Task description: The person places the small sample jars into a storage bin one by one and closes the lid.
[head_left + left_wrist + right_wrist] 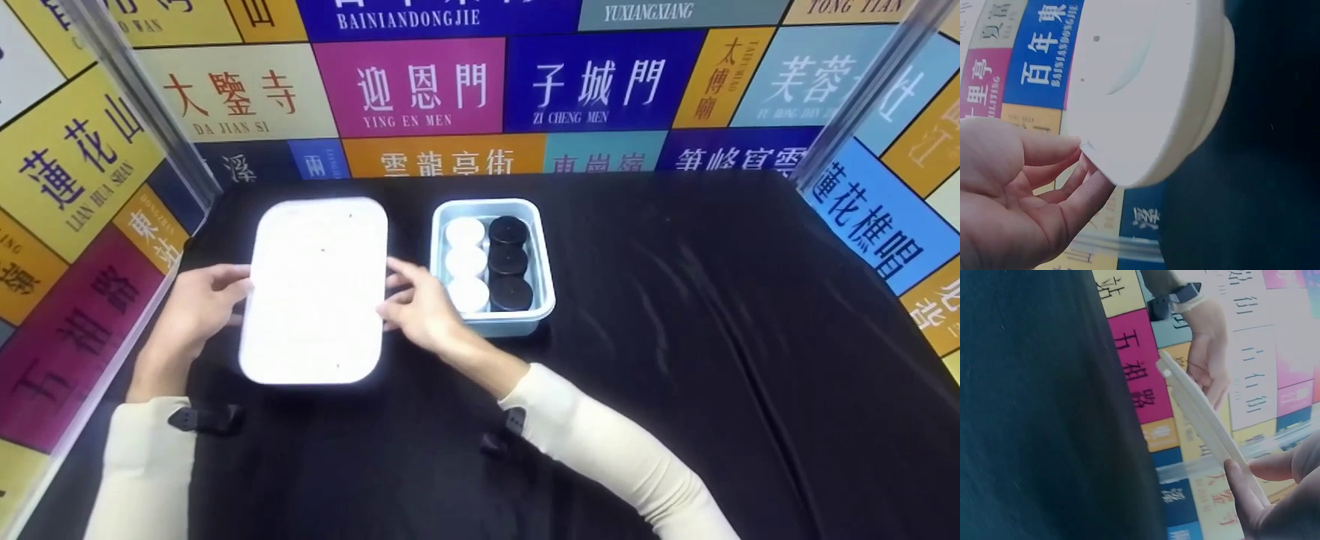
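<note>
Both hands hold a white rectangular lid (315, 300) with rounded corners above the black cloth, left of the box. My left hand (199, 304) pinches its left edge between thumb and fingers; the left wrist view shows this grip at the rim of the lid (1140, 112). On the opposite edge, my right hand (424, 307) pinches with thumb and fingers. Seen from the right wrist, the lid (1207, 416) appears nearly edge-on. Just right of that hand stands an uncovered pale blue box (546, 300), holding white round-topped pieces (465, 262) and black ones (510, 264) in two columns.
Black cloth (637, 420) covers the table, with creases on the right. Panels printed with colourful signs (431, 86) stand at the back and sides. Clear posts rise at the back left (150, 105) and back right (862, 97) corners. Each wrist wears a dark device.
</note>
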Action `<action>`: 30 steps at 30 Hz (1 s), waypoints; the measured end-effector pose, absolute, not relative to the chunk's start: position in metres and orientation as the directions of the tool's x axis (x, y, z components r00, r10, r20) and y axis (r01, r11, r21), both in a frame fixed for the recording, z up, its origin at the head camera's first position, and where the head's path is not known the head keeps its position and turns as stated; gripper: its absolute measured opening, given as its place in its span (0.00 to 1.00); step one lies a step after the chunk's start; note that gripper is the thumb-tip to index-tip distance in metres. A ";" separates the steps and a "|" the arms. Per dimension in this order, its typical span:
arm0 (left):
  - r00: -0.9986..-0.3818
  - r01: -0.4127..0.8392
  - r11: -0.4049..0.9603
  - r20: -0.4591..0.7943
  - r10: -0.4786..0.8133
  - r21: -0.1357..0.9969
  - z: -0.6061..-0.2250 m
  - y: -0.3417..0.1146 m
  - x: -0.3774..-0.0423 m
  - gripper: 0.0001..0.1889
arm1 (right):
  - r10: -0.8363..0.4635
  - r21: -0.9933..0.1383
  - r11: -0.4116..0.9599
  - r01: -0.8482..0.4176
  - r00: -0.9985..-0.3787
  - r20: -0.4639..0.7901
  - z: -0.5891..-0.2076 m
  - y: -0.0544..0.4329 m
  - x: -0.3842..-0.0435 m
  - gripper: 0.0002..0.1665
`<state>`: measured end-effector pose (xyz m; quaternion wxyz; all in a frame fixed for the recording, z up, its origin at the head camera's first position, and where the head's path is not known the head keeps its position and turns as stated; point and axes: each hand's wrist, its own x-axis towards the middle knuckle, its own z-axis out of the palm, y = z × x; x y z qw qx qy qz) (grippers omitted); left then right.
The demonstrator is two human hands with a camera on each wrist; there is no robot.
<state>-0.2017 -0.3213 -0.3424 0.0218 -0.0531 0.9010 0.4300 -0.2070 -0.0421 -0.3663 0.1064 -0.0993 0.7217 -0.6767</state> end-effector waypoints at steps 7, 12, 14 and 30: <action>-0.994 -0.060 0.356 -0.023 -0.107 0.933 -0.330 -0.298 -0.201 0.34 | -0.279 -0.968 0.169 -0.184 -0.951 0.132 -0.337 -0.009 -0.214 0.38; -1.000 0.013 0.099 0.014 -0.011 0.995 -0.319 -0.280 -0.198 0.46 | -0.259 -0.930 0.200 -0.308 -0.932 0.253 -0.316 0.016 -0.223 0.32; -1.000 0.011 0.063 0.010 0.016 0.998 -0.315 -0.273 -0.197 0.47 | -0.258 -0.912 0.202 -0.358 -0.917 0.303 -0.312 0.024 -0.225 0.29; -0.981 -0.048 -0.099 -0.028 0.194 0.994 -0.299 -0.235 -0.182 0.49 | -0.159 -0.716 0.045 -0.697 -0.713 0.683 -0.312 0.074 -0.225 0.15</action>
